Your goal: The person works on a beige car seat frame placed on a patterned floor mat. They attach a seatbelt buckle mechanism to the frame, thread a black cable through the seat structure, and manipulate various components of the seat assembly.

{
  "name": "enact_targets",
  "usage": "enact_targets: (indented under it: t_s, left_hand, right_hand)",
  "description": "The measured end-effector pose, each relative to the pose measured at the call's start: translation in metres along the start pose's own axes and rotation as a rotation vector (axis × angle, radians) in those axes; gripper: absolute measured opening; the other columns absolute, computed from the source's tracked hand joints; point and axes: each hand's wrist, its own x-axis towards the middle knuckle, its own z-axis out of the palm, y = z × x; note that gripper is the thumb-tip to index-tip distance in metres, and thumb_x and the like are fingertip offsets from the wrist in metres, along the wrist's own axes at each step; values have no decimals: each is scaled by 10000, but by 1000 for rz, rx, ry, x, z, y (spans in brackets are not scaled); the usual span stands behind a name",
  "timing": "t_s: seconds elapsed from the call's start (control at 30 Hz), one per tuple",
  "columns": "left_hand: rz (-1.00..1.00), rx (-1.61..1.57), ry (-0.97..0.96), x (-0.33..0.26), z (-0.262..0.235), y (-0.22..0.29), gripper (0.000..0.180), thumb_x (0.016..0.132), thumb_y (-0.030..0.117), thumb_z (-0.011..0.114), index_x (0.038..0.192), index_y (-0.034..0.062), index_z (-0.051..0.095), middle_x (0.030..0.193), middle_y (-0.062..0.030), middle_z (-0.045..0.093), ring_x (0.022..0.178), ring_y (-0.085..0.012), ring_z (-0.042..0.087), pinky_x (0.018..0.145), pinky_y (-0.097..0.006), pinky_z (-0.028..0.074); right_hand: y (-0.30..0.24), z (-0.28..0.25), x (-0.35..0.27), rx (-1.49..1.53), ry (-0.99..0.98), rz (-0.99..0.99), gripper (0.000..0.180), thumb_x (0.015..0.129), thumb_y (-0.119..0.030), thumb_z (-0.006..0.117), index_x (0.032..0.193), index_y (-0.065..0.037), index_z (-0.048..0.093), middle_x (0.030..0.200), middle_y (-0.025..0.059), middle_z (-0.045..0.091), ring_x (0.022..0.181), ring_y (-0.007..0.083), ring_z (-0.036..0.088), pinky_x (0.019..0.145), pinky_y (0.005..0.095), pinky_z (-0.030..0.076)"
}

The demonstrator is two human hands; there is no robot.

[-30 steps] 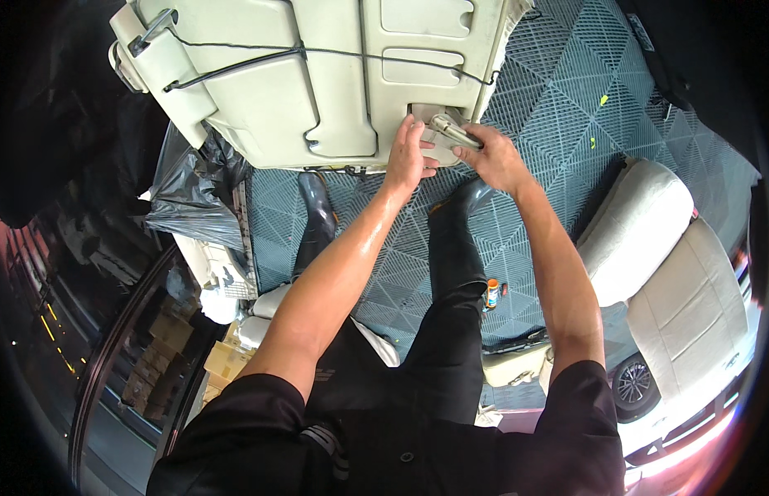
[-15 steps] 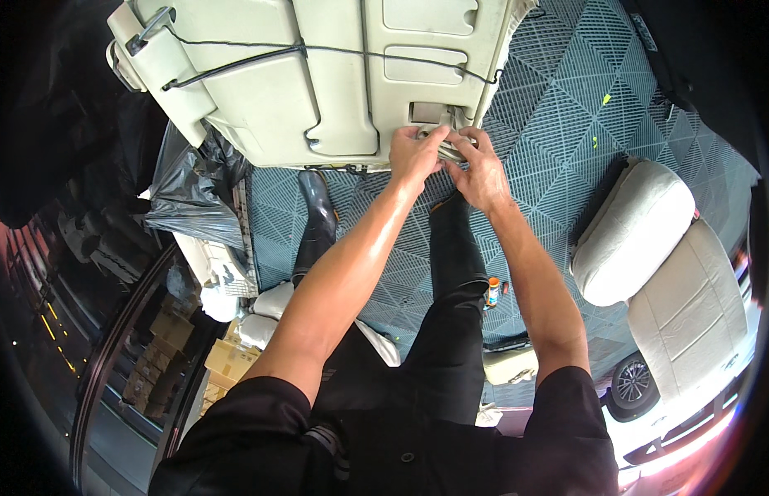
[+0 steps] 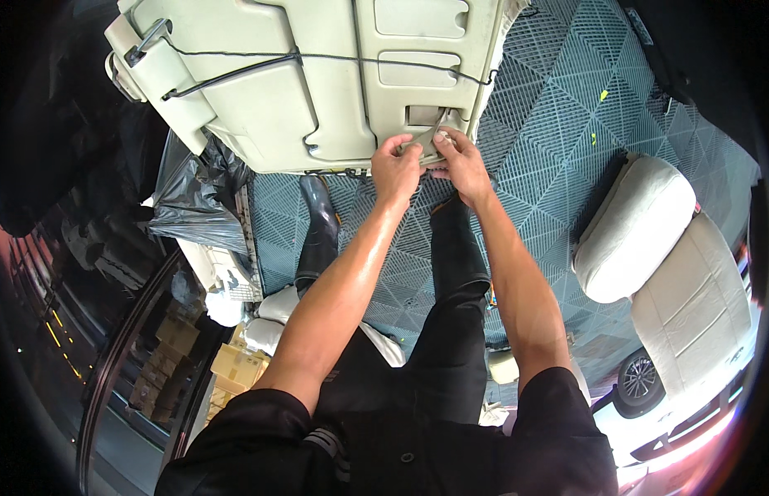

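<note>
A cream car seat back (image 3: 244,107) with a hard panel stands in front of me, a thin black cord (image 3: 335,58) stretched across it. At its lower right is a small rectangular opening (image 3: 422,116). Just under that opening, my left hand (image 3: 395,172) and my right hand (image 3: 465,168) pinch a beige strap-like piece (image 3: 424,147) from both sides. Both hands are closed, fingertips close together. Part of the piece is hidden by the fingers, so I cannot tell its exact kind.
Teal interlocking floor tiles (image 3: 558,149) lie under my black boots (image 3: 320,217). A pale padded seat cushion (image 3: 637,231) and another seat part (image 3: 690,302) rest at the right. On the left are a black plastic bag (image 3: 194,207) and cardboard boxes (image 3: 236,368).
My hands have drawn slightly left and the left one sits lower on the panel's edge. The beige piece, bunched between the fingers before, now looks flatter and more spread.
</note>
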Motion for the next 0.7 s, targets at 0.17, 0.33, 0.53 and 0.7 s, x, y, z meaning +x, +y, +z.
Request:
enact_targets:
  t_s: [0.17,0.33,0.53,0.7]
  left_hand:
    - [-195,198,-248,-27,-1,16,541,843,306,750,1215,-34,554,1063,-129,615,934,-189,637,744,-376,576]
    - [-129,227,-258,-34,12,-23,852,772,378,797,1357,-71,370,1190,-235,564,1010,-273,614,847,-366,519]
    - [-56,138,-160,-93,8,-18,565,870,429,691,1155,-32,530,1057,-148,595,908,-213,617,785,-345,510]
    - [-618,-249,-668,-160,-7,26,357,990,371,541,1155,59,589,970,-38,684,804,-118,669,710,-312,566]
  right_hand:
    - [17,-30,-30,-158,5,163,411,917,-323,664,1086,37,560,868,90,654,709,151,652,625,258,547]
    - [60,-49,-99,85,45,196,247,882,-178,707,980,12,582,942,111,660,770,179,665,694,284,559]
    - [70,-42,-179,-294,221,-416,200,780,24,722,964,-30,666,1440,183,355,1134,267,565,888,368,517]
    - [49,-21,-212,-593,302,-637,275,713,10,723,980,-53,709,1451,203,356,1232,367,446,942,445,454]
